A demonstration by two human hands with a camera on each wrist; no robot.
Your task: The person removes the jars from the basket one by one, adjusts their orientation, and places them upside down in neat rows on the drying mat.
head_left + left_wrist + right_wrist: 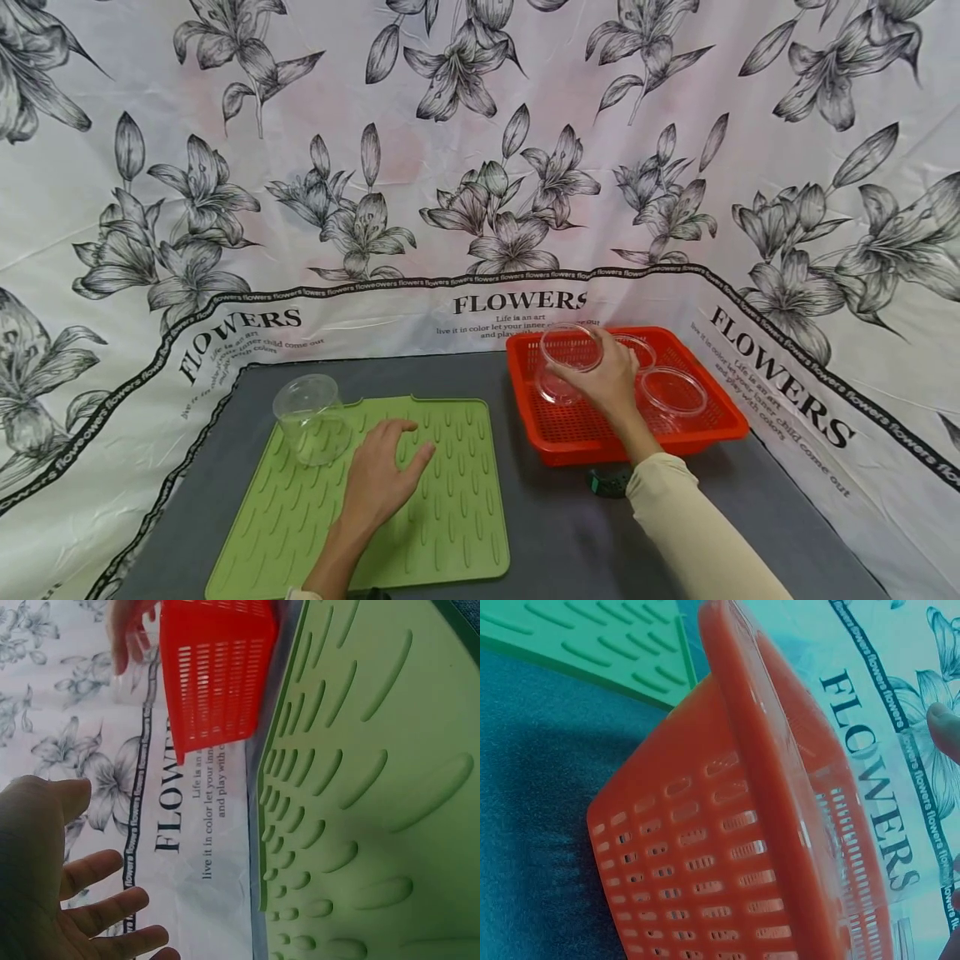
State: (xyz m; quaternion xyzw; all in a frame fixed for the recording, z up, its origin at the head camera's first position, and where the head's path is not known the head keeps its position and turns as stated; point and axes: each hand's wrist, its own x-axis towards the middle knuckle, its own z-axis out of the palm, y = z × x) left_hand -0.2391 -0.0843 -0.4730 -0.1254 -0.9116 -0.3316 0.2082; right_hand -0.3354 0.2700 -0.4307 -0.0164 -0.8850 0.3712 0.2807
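My right hand [609, 382] grips a clear plastic cup [557, 385] by its side, over the left part of a red slotted basket [577, 452]. Two more clear cups stand in that basket, one at the right [675, 392] and one behind the hand [637, 350]. In the right wrist view only fingertips [946, 729] show at the right edge. Above the green ridged mat [442, 500] my left hand [378, 475] hovers with fingers spread and nothing in them. Another clear cup [311, 421] stands at the mat's far left corner.
A dark grey cloth [555, 533] covers the table. Behind and at both sides hangs a white curtain [420, 200] with flower prints. A dark green object [607, 483] lies by the basket's near side, under the right wrist.
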